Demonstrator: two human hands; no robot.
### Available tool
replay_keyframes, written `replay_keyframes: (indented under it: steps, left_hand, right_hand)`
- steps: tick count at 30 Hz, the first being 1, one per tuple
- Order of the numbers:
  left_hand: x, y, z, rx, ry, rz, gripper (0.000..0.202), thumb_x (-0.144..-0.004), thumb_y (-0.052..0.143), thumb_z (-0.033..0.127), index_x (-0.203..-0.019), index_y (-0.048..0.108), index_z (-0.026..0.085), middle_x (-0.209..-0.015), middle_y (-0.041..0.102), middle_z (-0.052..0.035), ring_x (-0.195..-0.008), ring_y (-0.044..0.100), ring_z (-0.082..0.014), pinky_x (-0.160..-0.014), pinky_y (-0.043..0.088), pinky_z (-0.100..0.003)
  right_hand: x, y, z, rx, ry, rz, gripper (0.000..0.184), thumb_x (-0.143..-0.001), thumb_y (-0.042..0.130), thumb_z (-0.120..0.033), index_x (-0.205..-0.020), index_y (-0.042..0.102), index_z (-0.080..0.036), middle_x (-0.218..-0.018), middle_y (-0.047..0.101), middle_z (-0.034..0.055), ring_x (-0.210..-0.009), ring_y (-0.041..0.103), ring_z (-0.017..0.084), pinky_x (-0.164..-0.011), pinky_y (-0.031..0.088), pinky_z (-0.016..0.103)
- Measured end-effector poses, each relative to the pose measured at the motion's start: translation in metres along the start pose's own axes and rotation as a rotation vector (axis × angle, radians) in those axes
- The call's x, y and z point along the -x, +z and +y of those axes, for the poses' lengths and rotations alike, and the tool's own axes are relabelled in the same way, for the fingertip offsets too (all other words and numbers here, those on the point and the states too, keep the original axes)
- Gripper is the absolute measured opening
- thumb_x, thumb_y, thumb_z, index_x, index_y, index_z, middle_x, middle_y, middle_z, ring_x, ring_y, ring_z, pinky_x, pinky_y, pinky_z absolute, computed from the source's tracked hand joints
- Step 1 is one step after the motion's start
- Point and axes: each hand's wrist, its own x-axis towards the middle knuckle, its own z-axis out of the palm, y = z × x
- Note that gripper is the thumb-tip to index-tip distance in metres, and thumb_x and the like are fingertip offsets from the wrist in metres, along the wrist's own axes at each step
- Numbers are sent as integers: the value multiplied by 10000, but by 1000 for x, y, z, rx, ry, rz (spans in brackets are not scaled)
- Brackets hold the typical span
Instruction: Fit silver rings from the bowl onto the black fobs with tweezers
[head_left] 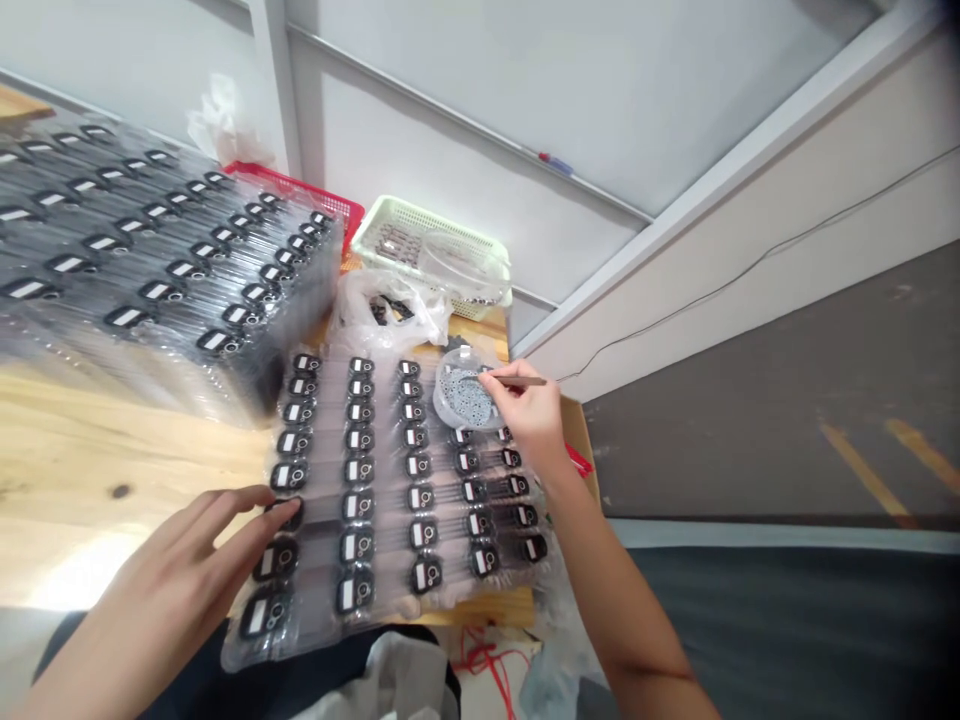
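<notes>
My right hand [529, 410] pinches a slim brown tool that looks like tweezers [521, 381]. Its tip reaches into a round clear tub [442, 408] of small grey ring-like parts [466, 398]. The tub rests on the far right part of a clear plastic tray [322, 545], which carries rows of small black devices [358, 505] with white labels and round rings. At the tray's left edge lies my left hand [187, 560], fingers extended and apart, the fingertips touching one black device [291, 515] and partly covering it.
A tall stack of filled trays [150, 230] stands at the left on the wooden table [120, 450]. Behind are a red basket [300, 190], a pale green basket [450, 230] and a white plastic bag [352, 310]. A whiteboard [450, 130] borders the back; red string [491, 660] lies below.
</notes>
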Motion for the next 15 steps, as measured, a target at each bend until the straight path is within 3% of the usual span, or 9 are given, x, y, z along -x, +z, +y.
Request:
replay_keyframes:
  steps: [3,6,11,15]
  left_hand:
    - [-2,-5,10,-3,-60,-4,382,-917,396,164,-1247,563,262,-1094,618,-71,-915,626,-221,-727,504,-330]
    - [-6,-8,23,4,-118,-2,349,-932,401,151,-1227,569,231,-1108,611,-87,-940,605,-228,-761,493,-350]
    - [-17,-1,41,85,-136,-2,308,-942,453,148,-1222,574,188,-1111,626,-93,-981,581,-226,-807,504,-359]
    - [-18,5,51,134,-162,-7,301,-960,446,178,-1229,580,191,-1114,632,-86,-1007,573,-228,-830,514,-374]
  right_hand:
    - [10,-7,-12,-64,35,41,162,-773,699,-319,-715,625,-186,-622,613,-14,-584,552,131,-568,426,262]
    - [37,-8,-28,-291,131,44,184,-767,727,-305,-713,588,-198,-560,567,-46,-515,518,107,-514,407,237]
    - [95,14,-39,-476,375,-248,264,-774,754,-337,-710,528,-217,-589,574,-55,-468,525,101,-475,418,233]
    - [119,34,-32,-436,450,-309,278,-783,735,-371,-699,513,-227,-600,565,-49,-493,543,118,-516,435,252]
